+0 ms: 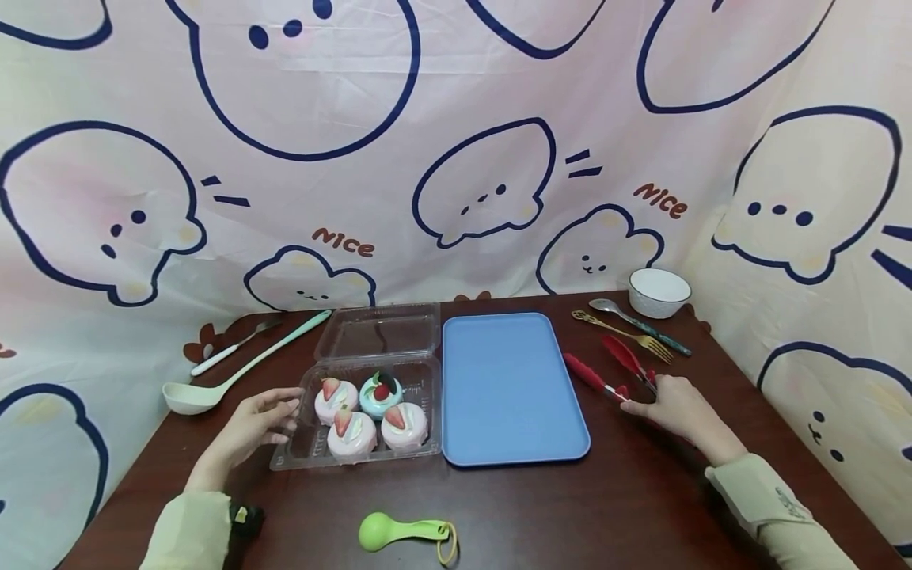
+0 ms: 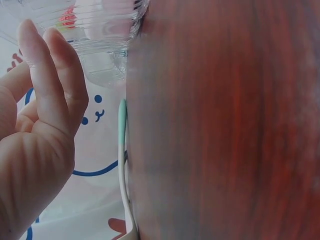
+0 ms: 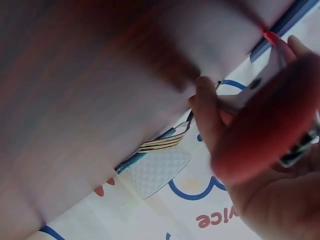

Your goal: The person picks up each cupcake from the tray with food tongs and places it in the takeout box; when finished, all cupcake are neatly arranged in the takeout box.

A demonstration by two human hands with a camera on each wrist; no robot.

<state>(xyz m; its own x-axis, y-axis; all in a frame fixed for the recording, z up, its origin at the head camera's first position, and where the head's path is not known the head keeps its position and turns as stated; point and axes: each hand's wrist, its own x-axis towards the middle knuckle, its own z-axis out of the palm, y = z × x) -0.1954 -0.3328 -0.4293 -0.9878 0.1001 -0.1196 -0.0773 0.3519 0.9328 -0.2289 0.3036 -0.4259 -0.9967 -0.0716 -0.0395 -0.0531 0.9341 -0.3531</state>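
Note:
My left hand [image 1: 251, 427] is at the left side of a clear plastic cake box [image 1: 299, 455], fingers loosely bent with the tips right at its wall. Inside the box sit several small cakes: pink ones [image 1: 352, 437] topped with strawberry pieces and a blue one [image 1: 376, 405] with a red berry. The box's lid [image 1: 378, 331] is folded back behind it. On the right, my right hand [image 1: 680, 412] grips a pair of red-tipped tongs [image 1: 591, 376] round the middle, the red heads spread apart and pointing away from me. In the right wrist view a red handle [image 3: 270, 125] crosses the palm.
A blue tray [image 1: 509, 388] lies between box and tongs. Beyond the tongs are a gold fork [image 1: 627, 336], a spoon [image 1: 641, 326] and a white bowl [image 1: 659, 293]. A ladle [image 1: 242, 368] and a white-handled utensil [image 1: 228, 352] lie far left; a green measuring spoon [image 1: 402, 530] lies in front.

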